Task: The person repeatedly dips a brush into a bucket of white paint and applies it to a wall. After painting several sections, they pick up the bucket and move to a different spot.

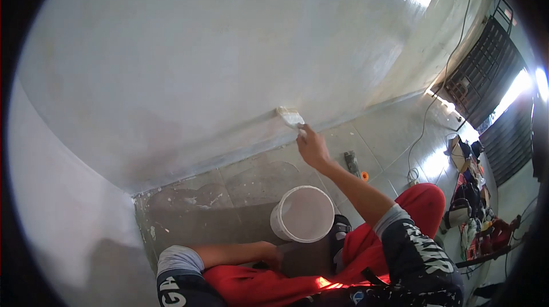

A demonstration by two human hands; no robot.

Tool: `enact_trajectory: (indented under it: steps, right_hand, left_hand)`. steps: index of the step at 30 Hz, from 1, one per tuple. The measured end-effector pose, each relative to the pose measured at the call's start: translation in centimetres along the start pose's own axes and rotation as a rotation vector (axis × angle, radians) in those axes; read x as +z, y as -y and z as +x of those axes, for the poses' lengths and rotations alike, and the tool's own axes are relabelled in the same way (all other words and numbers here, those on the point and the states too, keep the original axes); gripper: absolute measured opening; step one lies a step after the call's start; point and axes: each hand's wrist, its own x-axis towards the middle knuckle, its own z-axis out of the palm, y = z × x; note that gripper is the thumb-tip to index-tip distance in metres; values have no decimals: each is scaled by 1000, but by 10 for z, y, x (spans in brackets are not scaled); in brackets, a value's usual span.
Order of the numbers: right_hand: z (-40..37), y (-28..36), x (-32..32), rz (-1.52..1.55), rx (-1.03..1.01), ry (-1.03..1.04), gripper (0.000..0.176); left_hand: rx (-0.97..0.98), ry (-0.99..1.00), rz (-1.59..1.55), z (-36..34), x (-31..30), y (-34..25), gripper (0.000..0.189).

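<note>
My right hand [313,146] is closed around the handle of a paintbrush [291,117], whose bristles touch the lower part of the pale wall [217,67]. Below it, a white bucket [278,222] stands on the tiled floor. My left hand [271,254] rests low by my leg, to the left of the bucket, its fingers curled around a dark object that is too hidden to name.
A scraper-like tool [351,162] and an orange ring [364,176] lie on the floor right of the bucket. A cable [424,118] hangs down the wall onto the tiles. Clothes and bags [472,192] are piled at the right, near a dark metal gate [486,67].
</note>
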Motion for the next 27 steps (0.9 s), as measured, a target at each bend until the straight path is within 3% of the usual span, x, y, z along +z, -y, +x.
enact_trajectory:
  steps: [2, 4, 8, 13, 16, 18, 21, 25, 27]
  right_hand:
    - [17, 9, -21, -46, 73, -52, 37]
    - [47, 39, -63, -30, 79, -108, 32]
    - [70, 112, -145, 83, -153, -352, 27]
    - [59, 126, -130, 116, -320, -579, 23]
    - [50, 89, -62, 98, -242, -444, 24]
    - [30, 52, -8, 131, -183, -298, 34]
    - [-3, 54, 4, 137, 154, 27, 38]
    - [-3, 35, 7, 40, 121, 67, 34]
    - [19, 45, -9, 30, -42, -112, 27]
  left_hand:
    - [-4, 48, -63, -27, -15, -15, 40]
    - [-19, 24, -57, 8, 4, 4, 41]
    - [2, -31, 87, 34, 17, 13, 40]
    - [-21, -68, -45, 33, 16, 15, 42]
    - [-48, -76, -64, 9, 4, 1, 40]
    - [-94, -70, -45, 7, 3, 0, 39]
    - [38, -93, 110, 33, 18, 20, 35]
    - [81, -116, -37, 28, 24, 22, 32]
    - [78, -155, -79, 33, 30, 29, 31]
